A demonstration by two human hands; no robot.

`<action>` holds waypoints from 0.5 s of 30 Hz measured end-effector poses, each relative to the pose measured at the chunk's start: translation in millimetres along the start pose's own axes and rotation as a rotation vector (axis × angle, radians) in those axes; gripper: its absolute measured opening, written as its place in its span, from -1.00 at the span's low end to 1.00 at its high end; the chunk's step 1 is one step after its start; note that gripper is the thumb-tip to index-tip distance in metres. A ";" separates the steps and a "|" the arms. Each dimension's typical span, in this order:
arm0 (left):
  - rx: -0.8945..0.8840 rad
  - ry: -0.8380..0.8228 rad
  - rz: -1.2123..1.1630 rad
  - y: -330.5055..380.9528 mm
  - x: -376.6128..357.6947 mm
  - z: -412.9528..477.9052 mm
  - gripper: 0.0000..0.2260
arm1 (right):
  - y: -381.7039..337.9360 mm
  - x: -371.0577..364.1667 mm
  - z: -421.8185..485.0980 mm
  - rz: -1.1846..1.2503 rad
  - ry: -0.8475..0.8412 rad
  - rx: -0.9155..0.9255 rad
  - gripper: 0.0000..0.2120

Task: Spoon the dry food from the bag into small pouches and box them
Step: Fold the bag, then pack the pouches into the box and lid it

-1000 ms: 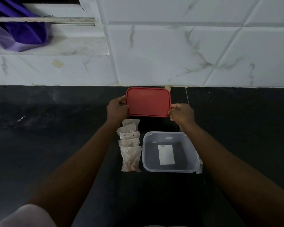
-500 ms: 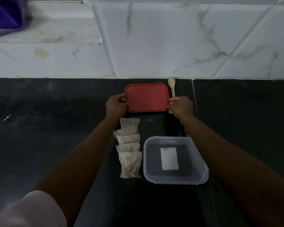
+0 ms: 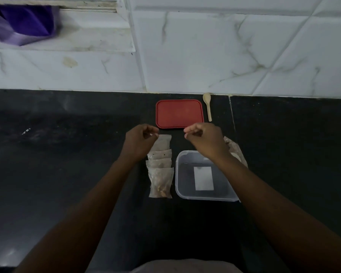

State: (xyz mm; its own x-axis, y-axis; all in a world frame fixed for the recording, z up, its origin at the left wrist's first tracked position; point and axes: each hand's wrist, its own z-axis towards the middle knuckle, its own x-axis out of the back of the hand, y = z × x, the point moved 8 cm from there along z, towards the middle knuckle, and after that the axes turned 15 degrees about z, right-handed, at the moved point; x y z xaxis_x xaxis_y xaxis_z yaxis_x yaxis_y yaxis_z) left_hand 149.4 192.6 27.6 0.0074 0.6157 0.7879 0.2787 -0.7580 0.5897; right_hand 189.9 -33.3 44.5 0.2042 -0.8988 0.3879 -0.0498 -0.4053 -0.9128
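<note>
Hands: both are drawing back from the red lid [image 3: 179,113], now lying flat on the counter [image 3: 67,174]; the left hand [image 3: 140,138] and right hand [image 3: 204,138] are hanging loosely curled, gripping nothing I can see.
Clear box [image 3: 178,174]: it is sitting open and nearest me, holding no pouches, with only a white label [image 3: 203,178] showing at its base.
Pouches [image 3: 160,170]: the filled ones are lying in an overlapping row just left of the box, waiting to go in.
Doing it well: I'd be lifting the nearest pouch [image 3: 161,182] first, since it seems to be lying on top, pinching its top edge so the food is settling downward, then laying each flat.
Arm: the right forearm is crossing over the box, so the left hand is looking better placed.
Bag [image 3: 235,148]: it is peeking out beyond the box, behind the right wrist.
Lid: it is resting clear of the box, by the wall.
Spoon [image 3: 208,105]: it is lying just right of the lid.
</note>
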 end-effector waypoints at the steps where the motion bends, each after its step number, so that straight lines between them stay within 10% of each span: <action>1: -0.007 -0.013 0.004 -0.5 0.2 -10.7 -0.87 | -2.6 -2.1 -8.9 -0.005 -0.005 0.018 -0.89; 15: -0.370 -0.052 0.116 93.3 -33.6 -70.4 -0.80 | 11.9 87.0 -98.2 -0.020 0.253 0.066 -0.84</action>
State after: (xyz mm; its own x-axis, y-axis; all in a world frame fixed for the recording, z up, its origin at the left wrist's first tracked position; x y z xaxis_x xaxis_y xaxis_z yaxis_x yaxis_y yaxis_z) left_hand 107.5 86.0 68.7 0.0701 0.5247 0.8484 -0.0915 -0.8435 0.5292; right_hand 111.1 -132.8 79.9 -0.0470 -0.9072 0.4180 0.0174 -0.4191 -0.9078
